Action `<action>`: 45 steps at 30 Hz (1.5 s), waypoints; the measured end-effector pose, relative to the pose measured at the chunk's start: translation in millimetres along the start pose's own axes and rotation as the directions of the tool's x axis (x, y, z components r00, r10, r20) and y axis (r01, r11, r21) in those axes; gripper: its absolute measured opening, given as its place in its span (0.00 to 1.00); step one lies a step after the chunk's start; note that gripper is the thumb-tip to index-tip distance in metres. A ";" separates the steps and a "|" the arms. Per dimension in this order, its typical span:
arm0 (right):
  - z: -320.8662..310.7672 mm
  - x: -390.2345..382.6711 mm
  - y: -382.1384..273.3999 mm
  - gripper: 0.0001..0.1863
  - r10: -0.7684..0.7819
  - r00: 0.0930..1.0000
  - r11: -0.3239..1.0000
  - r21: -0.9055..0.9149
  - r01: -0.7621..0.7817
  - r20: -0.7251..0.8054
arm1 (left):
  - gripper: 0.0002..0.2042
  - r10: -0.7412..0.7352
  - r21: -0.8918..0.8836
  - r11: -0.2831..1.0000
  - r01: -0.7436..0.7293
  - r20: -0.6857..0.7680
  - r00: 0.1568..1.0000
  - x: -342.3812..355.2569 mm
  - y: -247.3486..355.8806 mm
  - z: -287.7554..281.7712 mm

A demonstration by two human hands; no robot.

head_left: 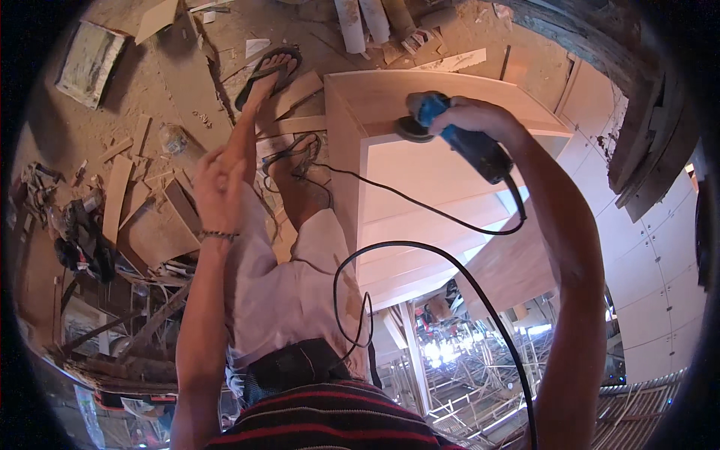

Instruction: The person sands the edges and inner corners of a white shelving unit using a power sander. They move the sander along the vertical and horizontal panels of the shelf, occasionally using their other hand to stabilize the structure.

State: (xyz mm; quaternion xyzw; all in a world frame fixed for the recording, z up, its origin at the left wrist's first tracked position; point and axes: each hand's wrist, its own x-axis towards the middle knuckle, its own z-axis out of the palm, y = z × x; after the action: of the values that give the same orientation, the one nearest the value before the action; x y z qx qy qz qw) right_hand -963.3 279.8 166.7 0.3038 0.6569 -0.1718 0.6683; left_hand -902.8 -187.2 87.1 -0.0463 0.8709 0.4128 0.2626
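My right hand (480, 120) is wrapped round a blue and black angle grinder (469, 146). Its round disc (412, 130) is by the upper front edge of a pale wooden cabinet (345, 150); whether it touches the wood I cannot tell. A black power cord (420, 201) leaves the grinder's rear end and loops across the cabinet's opening toward my legs. Over my knee, my left hand (217, 191) is held with its fingers loosely apart and nothing visible in it. A dark bracelet circles that wrist.
Wood offcuts (124, 187) and a clear plastic bottle (172, 139) litter the dirt floor at the left. My sandalled feet stand beside the cabinet. Pale panels with small fittings (652, 262) are at the right, near dark rough timber (645, 127). A thick black cable (465, 277) arches before me.
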 end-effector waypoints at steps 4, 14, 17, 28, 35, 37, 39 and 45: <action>-36.6 -5.7 64.8 0.26 0.114 0.993 0.993 0.045 -0.113 -0.021 | 0.16 0.125 -0.029 0.992 -0.122 0.345 0.930 20.7 54.2 82.9; -85.0 15.6 146.1 0.26 0.271 0.956 0.962 0.055 -0.266 -0.109 | 0.40 0.161 0.227 0.856 -0.464 0.737 0.657 2.8 127.7 210.2; -92.1 13.0 154.2 0.29 0.309 0.940 0.946 0.150 -0.289 -0.144 | 0.41 0.095 0.326 0.796 -0.510 0.765 0.637 -1.2 148.9 209.3; -46.7 13.1 89.3 0.30 -0.039 0.997 0.997 0.062 0.043 -0.060 | 0.20 0.512 -0.236 0.854 -0.463 0.543 0.666 5.0 127.6 176.0; -28.5 1.3 42.7 0.30 -0.049 0.999 0.998 -0.032 0.049 -0.008 | 0.22 0.180 0.039 0.974 -0.221 0.456 0.872 3.1 105.1 172.3; -29.9 -0.9 36.4 0.28 -0.086 0.996 0.994 -0.072 0.086 -0.002 | 0.27 0.254 0.069 0.947 -0.312 0.430 0.866 1.1 103.8 180.6; -30.7 -2.5 37.2 0.30 -0.065 0.998 0.995 -0.070 0.065 0.004 | 0.36 0.164 0.293 0.879 -0.377 0.555 0.815 -3.7 96.5 189.3; -55.2 17.8 125.7 0.29 0.035 0.996 0.996 -0.082 -0.041 -0.077 | 0.37 0.184 0.250 0.848 -0.467 0.687 0.703 -3.0 136.9 209.7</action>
State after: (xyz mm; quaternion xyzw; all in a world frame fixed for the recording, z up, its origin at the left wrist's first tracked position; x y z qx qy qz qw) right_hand -925.5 412.7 174.5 0.2943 0.6825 -0.1197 0.6582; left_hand -853.1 58.0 74.3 0.3110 0.7877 0.2534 0.4675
